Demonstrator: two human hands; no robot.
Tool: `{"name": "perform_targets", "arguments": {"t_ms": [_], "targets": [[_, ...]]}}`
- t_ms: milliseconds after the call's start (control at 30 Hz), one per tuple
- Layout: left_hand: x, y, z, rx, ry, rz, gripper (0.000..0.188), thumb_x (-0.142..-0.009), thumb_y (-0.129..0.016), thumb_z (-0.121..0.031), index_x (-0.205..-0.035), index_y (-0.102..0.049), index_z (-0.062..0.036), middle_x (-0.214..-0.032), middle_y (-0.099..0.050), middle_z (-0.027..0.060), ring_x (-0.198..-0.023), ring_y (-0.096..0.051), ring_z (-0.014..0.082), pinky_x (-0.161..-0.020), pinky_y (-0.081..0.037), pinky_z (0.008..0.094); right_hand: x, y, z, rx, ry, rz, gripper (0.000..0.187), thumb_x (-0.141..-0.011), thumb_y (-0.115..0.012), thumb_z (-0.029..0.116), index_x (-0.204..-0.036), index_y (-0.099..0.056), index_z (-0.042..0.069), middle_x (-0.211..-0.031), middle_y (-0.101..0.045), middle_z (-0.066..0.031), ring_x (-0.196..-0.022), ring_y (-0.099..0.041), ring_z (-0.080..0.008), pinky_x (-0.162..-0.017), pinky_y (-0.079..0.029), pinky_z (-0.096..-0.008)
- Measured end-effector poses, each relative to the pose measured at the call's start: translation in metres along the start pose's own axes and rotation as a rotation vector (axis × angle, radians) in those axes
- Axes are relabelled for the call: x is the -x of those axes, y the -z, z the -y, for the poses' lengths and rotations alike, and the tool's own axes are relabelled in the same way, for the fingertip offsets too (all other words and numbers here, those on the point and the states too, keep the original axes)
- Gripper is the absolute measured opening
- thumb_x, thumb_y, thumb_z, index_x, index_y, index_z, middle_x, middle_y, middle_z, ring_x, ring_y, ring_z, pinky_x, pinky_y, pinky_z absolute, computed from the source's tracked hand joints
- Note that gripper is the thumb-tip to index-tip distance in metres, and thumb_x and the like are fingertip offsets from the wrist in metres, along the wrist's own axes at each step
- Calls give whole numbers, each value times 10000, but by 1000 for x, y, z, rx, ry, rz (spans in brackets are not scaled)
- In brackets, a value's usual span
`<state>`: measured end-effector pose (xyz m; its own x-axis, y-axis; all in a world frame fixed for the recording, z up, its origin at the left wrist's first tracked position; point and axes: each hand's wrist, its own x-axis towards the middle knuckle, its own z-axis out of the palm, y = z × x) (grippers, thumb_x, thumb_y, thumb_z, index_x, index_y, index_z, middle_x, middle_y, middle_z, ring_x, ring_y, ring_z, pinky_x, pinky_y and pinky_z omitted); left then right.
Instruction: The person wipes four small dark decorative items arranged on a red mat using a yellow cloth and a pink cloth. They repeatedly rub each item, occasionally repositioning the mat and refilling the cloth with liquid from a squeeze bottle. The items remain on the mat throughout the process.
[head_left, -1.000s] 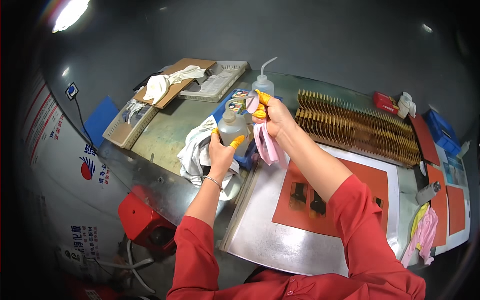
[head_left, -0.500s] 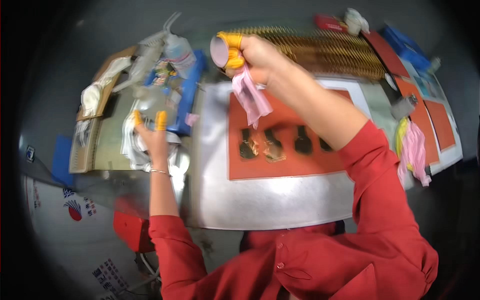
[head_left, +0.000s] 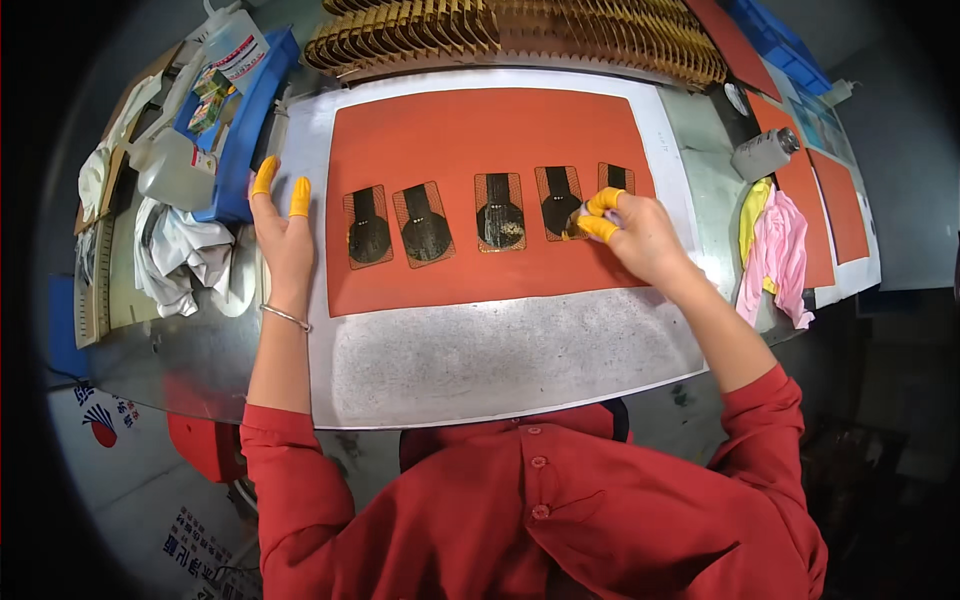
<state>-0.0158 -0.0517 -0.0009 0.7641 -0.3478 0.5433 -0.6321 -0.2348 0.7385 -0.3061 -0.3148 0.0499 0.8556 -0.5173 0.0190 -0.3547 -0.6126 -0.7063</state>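
Several thin black-and-gold plates [head_left: 500,225] lie in a row on an orange-red sheet [head_left: 450,292], each with a black paddle-shaped area. My right hand [head_left: 635,232], yellow finger cots on its thumb and forefinger, is closed in a pinch over the right end of the row. Its fingertips are beside a plate [head_left: 557,202] and partly cover the plate [head_left: 616,178] at the far right. A small pale bit shows between the fingers, too hidden to name. My left hand [head_left: 283,230], also with yellow finger cots, is open at the sheet's left edge, thumb and forefinger apart.
A rack of gold slats [head_left: 520,45] stands along the back. At left are a blue tray [head_left: 243,135], plastic bottles [head_left: 172,170] and a white cloth [head_left: 175,255]. A grey bottle [head_left: 765,155] and pink cloth [head_left: 780,255] lie at right. The metal-grey board [head_left: 500,370] ends before my body.
My right hand has come down from near the rack to the plates on the right; the pink cloth hanging from it no longer shows. My left hand has left the white cloth. The view has shifted.
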Motion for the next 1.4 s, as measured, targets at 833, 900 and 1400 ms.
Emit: {"name": "perform_targets", "arguments": {"t_ms": [833,900,1400], "targets": [[2,-1,13,-178,65,78,430,-865,-591,-177,-1225,-463,21,-1251,-475,177,-1187,-431,290,-1005,-313,370,-17,-26,-7,378,263,-52,81,-782,-607,118,-826,-644,61,-713,-615,-141,-663,-603,-320,-583,-475,-404],[3,3,19,-268,36,91,435,-867,-588,-179,-1225,-455,30,-1245,-474,190,-1179,-435,302,-992,-325,377,-11,-28,-6,394,228,-19,102,-789,-604,149,-813,-637,55,-714,-611,-152,-661,-601,-330,-585,-474,-409],[2,0,9,-309,28,135,389,-857,-591,-171,-1181,-497,22,-1211,-485,194,-1164,-421,350,-993,-315,392,-42,-21,-3,423,206,-5,95,-742,-573,109,-777,-623,35,-743,-627,-166,-694,-606,-345,-631,-472,-444]]}}
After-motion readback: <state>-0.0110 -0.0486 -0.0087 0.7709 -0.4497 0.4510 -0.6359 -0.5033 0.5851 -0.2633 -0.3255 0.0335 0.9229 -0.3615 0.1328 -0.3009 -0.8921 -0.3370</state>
